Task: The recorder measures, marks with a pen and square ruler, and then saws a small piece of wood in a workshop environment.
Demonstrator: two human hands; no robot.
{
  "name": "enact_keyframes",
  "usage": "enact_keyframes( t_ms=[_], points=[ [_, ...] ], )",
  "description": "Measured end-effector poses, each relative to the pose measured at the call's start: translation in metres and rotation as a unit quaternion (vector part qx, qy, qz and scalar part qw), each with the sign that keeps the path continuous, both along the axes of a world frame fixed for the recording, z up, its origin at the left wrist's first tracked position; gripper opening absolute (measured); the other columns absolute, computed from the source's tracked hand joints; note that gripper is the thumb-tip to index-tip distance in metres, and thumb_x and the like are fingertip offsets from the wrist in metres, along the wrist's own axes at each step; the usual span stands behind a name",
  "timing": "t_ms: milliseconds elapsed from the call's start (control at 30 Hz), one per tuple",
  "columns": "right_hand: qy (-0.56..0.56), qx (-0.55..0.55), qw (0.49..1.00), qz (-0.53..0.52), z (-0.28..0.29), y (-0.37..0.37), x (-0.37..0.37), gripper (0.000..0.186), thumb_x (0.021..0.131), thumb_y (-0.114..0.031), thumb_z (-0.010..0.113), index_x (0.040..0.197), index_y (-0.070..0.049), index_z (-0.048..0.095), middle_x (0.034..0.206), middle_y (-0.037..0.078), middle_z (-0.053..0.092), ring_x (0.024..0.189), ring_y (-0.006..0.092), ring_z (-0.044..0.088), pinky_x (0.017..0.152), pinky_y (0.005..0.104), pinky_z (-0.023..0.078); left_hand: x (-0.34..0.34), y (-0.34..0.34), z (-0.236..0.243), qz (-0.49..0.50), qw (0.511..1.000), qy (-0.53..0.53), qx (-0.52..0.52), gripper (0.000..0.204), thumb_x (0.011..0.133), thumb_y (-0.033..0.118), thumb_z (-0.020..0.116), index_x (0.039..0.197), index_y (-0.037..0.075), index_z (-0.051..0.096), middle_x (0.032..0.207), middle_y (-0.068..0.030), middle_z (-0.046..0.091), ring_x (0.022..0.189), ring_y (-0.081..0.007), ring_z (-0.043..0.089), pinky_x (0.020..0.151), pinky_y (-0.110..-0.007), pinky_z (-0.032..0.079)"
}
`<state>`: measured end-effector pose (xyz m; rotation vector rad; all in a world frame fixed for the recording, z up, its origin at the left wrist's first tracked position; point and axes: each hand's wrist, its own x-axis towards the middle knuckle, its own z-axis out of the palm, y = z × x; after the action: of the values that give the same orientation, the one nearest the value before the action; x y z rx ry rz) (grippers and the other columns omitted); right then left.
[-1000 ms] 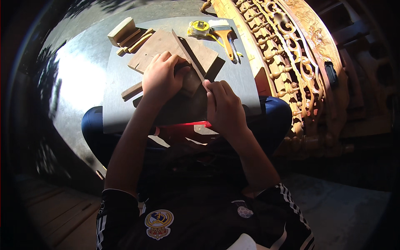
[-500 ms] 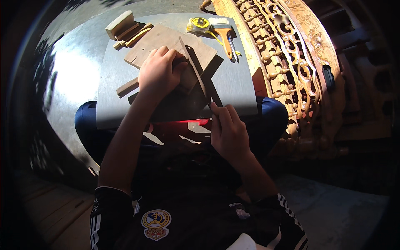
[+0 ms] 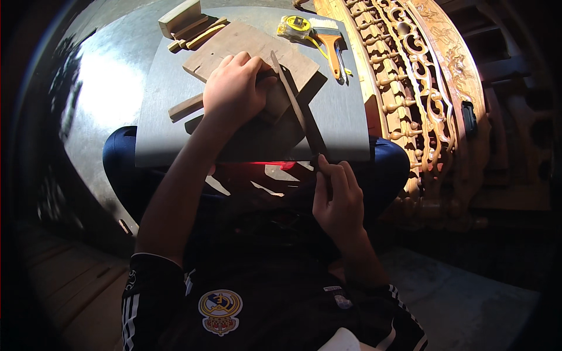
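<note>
Sun hits the gray surface (image 3: 346, 111). The right hand (image 3: 341, 198) has its fingers pinched on a long, thin, brownish tool (image 3: 294, 99), pointing ahead-left from them, past the left hand (image 3: 234, 92), curled over a flat brown wooden board (image 3: 257, 44), its grip hidden.

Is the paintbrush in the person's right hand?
No. The paintbrush lies on the grey board beside the yellow tape measure, while the right hand holds a long, thin tool.
</note>
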<state>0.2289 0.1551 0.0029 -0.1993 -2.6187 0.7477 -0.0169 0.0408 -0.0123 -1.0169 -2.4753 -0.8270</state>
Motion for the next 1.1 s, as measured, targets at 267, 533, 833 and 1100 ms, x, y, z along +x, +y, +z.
enact_keyframes(
  t_ms=[267, 533, 833, 1100],
  points=[
    [0.047, 0.029, 0.998, 0.038, -0.009, 0.014, -0.094, 0.031, 0.095, -0.001, 0.058, 0.126, 0.000, 0.055, 0.096, 0.015, 0.056, 0.076, 0.0333, 0.065, 0.062, 0.0406, 0.058, 0.000, -0.001, 0.000, -0.021, 0.999, -0.038, 0.006, 0.021, 0.083, 0.028, 0.076, 0.096, 0.012, 0.074, 0.097, -0.0070, 0.067, 0.100, -0.0285, 0.064, 0.087, -0.040, 0.054],
    [0.036, 0.054, 0.998, 0.012, -0.015, 0.005, -0.065, 0.033, 0.096, 0.000, 0.057, 0.129, 0.001, 0.055, 0.095, 0.016, 0.055, 0.073, 0.0312, 0.063, 0.059, 0.0393, 0.056, 0.009, 0.002, 0.002, -0.044, 0.998, -0.036, -0.006, 0.022, 0.084, 0.030, 0.076, 0.096, 0.012, 0.074, 0.095, -0.0079, 0.067, 0.098, -0.0288, 0.065, 0.084, -0.041, 0.054],
    [0.034, 0.037, 0.999, -0.006, -0.003, -0.010, 0.018, 0.028, 0.092, 0.009, 0.060, 0.121, 0.007, 0.060, 0.081, 0.012, 0.053, 0.058, 0.0242, 0.059, 0.048, 0.0355, 0.050, 0.011, 0.001, 0.002, -0.021, 0.999, -0.017, -0.023, 0.019, 0.085, 0.028, 0.076, 0.098, 0.014, 0.073, 0.097, -0.0056, 0.065, 0.101, -0.0277, 0.063, 0.085, -0.041, 0.053],
    [0.074, 0.012, 0.997, 0.022, -0.013, 0.014, -0.086, 0.026, 0.094, 0.004, 0.056, 0.120, 0.003, 0.059, 0.093, 0.017, 0.060, 0.074, 0.0325, 0.067, 0.059, 0.0403, 0.056, 0.010, 0.002, 0.001, -0.039, 0.999, -0.033, -0.002, 0.018, 0.085, 0.024, 0.076, 0.097, 0.013, 0.073, 0.096, -0.0062, 0.065, 0.100, -0.0285, 0.063, 0.085, -0.041, 0.053]
  ],
)
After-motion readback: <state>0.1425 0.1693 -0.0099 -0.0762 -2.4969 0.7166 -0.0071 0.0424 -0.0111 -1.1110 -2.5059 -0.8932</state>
